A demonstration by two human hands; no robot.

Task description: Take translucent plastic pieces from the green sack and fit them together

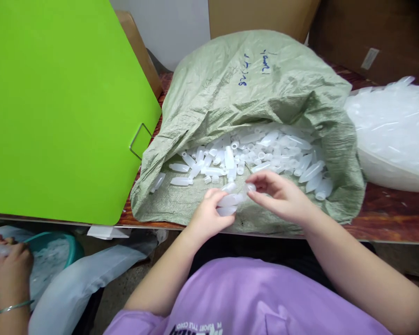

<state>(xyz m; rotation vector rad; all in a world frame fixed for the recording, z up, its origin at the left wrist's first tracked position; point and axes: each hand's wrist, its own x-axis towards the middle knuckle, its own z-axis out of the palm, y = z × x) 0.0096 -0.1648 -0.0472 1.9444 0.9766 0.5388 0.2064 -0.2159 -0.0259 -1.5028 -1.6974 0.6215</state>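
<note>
My left hand (209, 211) is closed around several small translucent white plastic bottles (229, 200) at the mouth of a woven sack. Just to its right, my right hand (275, 193) pinches one more translucent piece (250, 187) between thumb and fingers, close against the bottles in the left hand. That piece is partly hidden by the fingers, so its full shape cannot be made out. Beyond both hands, a heap of similar bottles (228, 158) spills from inside the pale green sack (265, 88), which lies on its side with blue handwriting on top.
A bright green board (56, 102) with a wire loop stands at left. A clear bag full of translucent pieces (394, 135) sits at right on the red-brown table (387, 214). Cardboard boxes (261, 16) stand behind. At lower left, another person's hands (12, 265) work over a teal basin (76, 246).
</note>
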